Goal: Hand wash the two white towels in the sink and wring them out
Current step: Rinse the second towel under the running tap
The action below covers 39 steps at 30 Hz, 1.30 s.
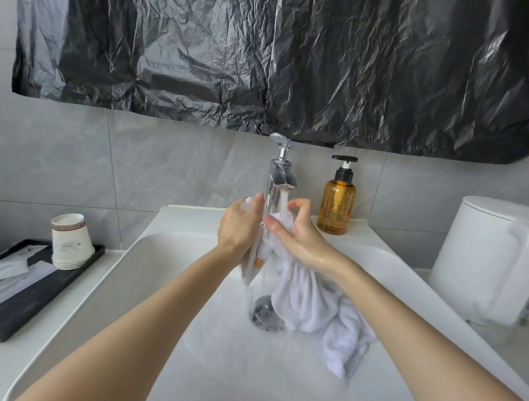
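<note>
A white towel [299, 296] with a small orange label hangs from both my hands under the running chrome faucet [279, 176], its lower part trailing into the white sink [163, 242] over the drain [264, 312]. My left hand [238, 227] grips the towel's left edge near the spout. My right hand [295, 232] grips the bunched top of the cloth, where the water stream lands. More white towel cloth [345, 341] lies crumpled on the basin floor at the right; whether it is a second towel I cannot tell.
An amber pump bottle [336, 203] stands on the sink's back ledge right of the faucet. A black tray [21, 294] with paper cups [69, 241] and packets sits on the left counter. A white lidded bin [494, 259] stands at right. Black plastic sheeting [269, 53] covers the wall above.
</note>
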Motion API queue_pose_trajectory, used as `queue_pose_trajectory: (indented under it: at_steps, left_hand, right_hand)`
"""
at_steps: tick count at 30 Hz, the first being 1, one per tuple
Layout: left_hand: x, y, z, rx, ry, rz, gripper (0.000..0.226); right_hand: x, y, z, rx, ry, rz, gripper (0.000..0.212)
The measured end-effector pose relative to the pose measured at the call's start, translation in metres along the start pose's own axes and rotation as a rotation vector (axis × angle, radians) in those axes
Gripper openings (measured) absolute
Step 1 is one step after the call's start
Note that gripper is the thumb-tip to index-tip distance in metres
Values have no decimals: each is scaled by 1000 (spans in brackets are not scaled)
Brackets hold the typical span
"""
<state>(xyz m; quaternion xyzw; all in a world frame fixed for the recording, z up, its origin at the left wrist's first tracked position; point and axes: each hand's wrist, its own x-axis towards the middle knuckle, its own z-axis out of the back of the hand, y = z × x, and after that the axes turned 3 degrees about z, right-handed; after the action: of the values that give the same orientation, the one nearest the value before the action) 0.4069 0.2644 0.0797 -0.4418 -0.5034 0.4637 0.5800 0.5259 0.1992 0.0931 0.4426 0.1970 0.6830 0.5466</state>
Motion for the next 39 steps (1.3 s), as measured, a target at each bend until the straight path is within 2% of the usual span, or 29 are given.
queue_pose_trajectory:
  at_steps: [2,4,7,8,11,13,14,17,19,21,23,26,28,30,33,34,36,37,39]
  left_hand:
    - [-7,-10,5,-31,10,-13,66]
    - [-19,-19,8,-45,53,-57,48]
    - [-20,-18,6,-100,143,-38,33]
    - [-19,-18,5,-135,175,-1,32]
    - [-21,-23,3,-292,274,99,26]
    - [-23,-21,-1,-254,339,83,26]
    - [-26,-20,-4,-230,373,65,30]
    - [-28,-11,-13,-229,438,44,48]
    - [-30,-8,-17,-213,423,45,53]
    - [-32,-8,-19,-188,369,49,56]
    - [-35,-8,-22,-147,314,54,60]
    - [-36,-11,-24,-107,214,65,42]
    - [-36,-11,-22,-35,152,67,37]
    - [-35,-12,-18,-20,128,60,34]
    - [-36,-14,-13,-97,143,16,27]
    - [-35,-14,-12,-86,146,1,28]
    - [-34,-12,-11,-51,156,-19,27]
    - [-34,-12,-10,-21,171,-21,26]
    - [-33,-13,-9,38,220,-2,22]
  right_hand:
    - [-2,-2,3,70,73,-11,66]
    - [-1,-5,6,95,117,-2,62]
    - [4,-8,13,18,51,-18,75]
    - [5,-9,16,11,7,-32,71]
    - [4,-13,26,165,-208,-68,39]
    - [3,-14,30,267,-311,-47,31]
    - [3,-14,30,278,-312,-30,33]
    - [2,-10,22,276,-166,-38,46]
    - [3,-11,14,286,-157,-46,45]
    - [1,-12,5,248,-252,-16,36]
    - [0,-9,-2,154,-348,-2,37]
    - [0,-7,-8,-5,-444,-39,39]
    - [-2,-6,-8,-15,-472,-58,36]
    - [-1,-8,-4,-29,-461,-29,34]
    - [2,1,-6,-265,-372,45,20]
    - [3,7,-7,-278,-321,9,15]
    - [6,-1,2,-273,-294,-6,22]
    - [3,2,5,-224,-212,-20,19]
    - [-2,-11,9,-398,-258,122,27]
